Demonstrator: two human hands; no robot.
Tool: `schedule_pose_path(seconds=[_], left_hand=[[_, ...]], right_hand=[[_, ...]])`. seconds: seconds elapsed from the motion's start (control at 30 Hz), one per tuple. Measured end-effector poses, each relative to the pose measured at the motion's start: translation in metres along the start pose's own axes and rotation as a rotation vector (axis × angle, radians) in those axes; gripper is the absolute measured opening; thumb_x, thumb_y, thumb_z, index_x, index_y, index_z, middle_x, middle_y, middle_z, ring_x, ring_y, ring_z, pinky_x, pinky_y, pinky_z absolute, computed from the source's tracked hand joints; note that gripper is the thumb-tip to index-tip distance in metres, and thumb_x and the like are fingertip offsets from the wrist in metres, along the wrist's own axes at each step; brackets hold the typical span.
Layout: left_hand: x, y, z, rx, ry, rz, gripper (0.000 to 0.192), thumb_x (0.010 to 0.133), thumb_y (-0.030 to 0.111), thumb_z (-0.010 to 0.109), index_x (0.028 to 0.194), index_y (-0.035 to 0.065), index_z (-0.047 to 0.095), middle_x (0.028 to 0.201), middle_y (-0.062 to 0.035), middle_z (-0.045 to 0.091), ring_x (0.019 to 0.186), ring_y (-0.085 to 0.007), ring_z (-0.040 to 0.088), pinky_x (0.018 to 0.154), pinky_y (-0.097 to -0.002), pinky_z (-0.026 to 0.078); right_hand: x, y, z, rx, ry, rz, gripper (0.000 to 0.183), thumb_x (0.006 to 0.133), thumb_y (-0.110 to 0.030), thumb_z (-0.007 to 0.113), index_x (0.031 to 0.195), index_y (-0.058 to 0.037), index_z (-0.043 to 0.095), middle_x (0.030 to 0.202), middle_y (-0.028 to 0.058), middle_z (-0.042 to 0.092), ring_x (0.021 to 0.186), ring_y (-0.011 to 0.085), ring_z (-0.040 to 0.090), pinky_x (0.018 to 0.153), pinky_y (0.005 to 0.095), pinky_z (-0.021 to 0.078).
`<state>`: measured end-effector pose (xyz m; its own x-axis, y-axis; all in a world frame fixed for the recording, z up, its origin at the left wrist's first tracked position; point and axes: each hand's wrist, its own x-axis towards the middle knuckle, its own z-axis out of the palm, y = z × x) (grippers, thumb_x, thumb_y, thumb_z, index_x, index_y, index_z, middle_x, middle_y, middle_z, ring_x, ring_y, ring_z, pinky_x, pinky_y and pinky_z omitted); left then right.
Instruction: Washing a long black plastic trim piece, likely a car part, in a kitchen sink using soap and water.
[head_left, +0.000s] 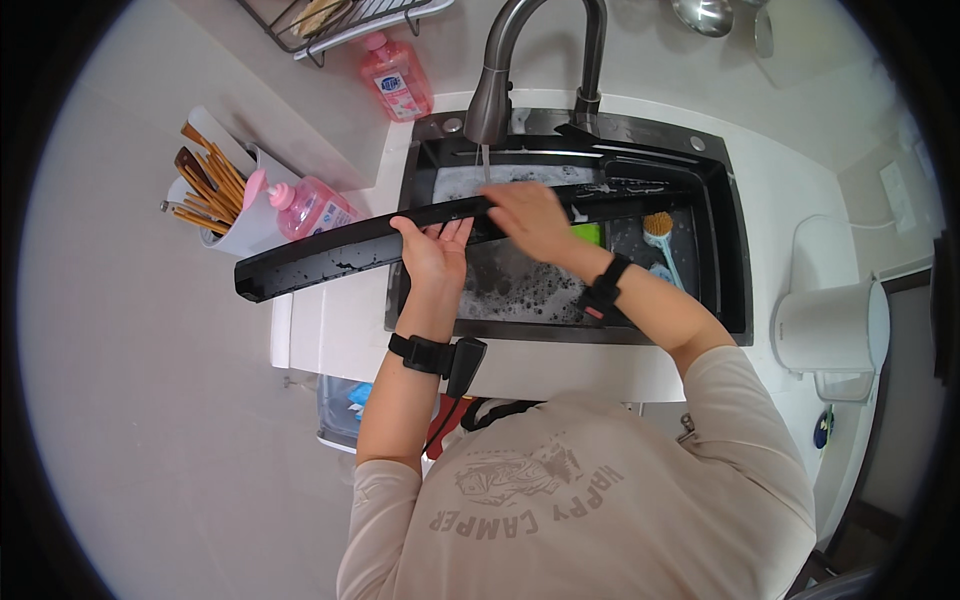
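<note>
A long black channel-shaped panel (322, 259) lies slantwise over a dark sink (739, 247), its left end above the counter. My left hand (439, 251) grips it near the middle from below, thumb on the near side. My right hand (532, 217) rests over its upper edge, slightly blurred, under the thin stream from the pull-down faucet (491, 97); whether its fingers close on the panel is unclear. Foamy water (517, 285) fills the left part of the sink. A bright green item (588, 234) shows behind my right wrist. A light-blue-handled scrub brush (661, 236) lies on the right side.
Left of the sink stand a pink pump bottle (315, 210) and a white holder (251, 229) with several chopsticks. Another pink bottle (397, 79) stands behind, beneath a wire rack (367, 22). A white lidded container (821, 326) is at the right; metal ladles hang above.
</note>
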<state>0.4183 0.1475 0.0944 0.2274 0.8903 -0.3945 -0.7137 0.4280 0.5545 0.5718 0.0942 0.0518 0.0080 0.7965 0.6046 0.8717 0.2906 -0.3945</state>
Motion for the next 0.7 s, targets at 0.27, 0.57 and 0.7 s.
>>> schedule_pose_path(seconds=[0.27,0.57,0.7], left_hand=[[-0.006,-0.002,-0.001,0.007,0.004,0.012,0.066,0.088,0.054,0.028,0.114,-0.0061,0.037,0.119,-0.0239,0.043,0.112,-0.0411,0.042,0.097,-0.0539,0.035],[-0.021,0.019,-0.014,-0.061,-0.167,0.057,0.061,0.085,0.055,0.034,0.117,0.0028,0.040,0.113,-0.0145,0.050,0.111,-0.0343,0.045,0.098,-0.0535,0.032],[-0.027,0.036,-0.009,-0.119,-0.012,0.092,0.062,0.084,0.058,0.034,0.114,0.0044,0.042,0.112,-0.0123,0.050,0.110,-0.0321,0.046,0.097,-0.0558,0.030]], right_hand=[[-0.062,0.094,-0.041,-0.318,-0.104,0.307,0.034,0.090,-0.032,0.032,0.109,-0.0133,0.053,0.108,0.0055,0.054,0.107,0.0239,0.045,0.097,0.0490,0.0255],[-0.033,0.108,-0.085,-0.286,-0.226,0.453,0.040,0.086,-0.040,0.041,0.087,-0.0077,0.065,0.096,0.0126,0.061,0.101,0.0286,0.052,0.092,0.0513,0.0300],[0.003,0.056,-0.077,0.180,-0.356,0.222,0.043,0.084,-0.040,0.051,0.103,-0.0024,0.060,0.103,0.0175,0.059,0.097,0.0319,0.055,0.084,0.0351,0.0430]])
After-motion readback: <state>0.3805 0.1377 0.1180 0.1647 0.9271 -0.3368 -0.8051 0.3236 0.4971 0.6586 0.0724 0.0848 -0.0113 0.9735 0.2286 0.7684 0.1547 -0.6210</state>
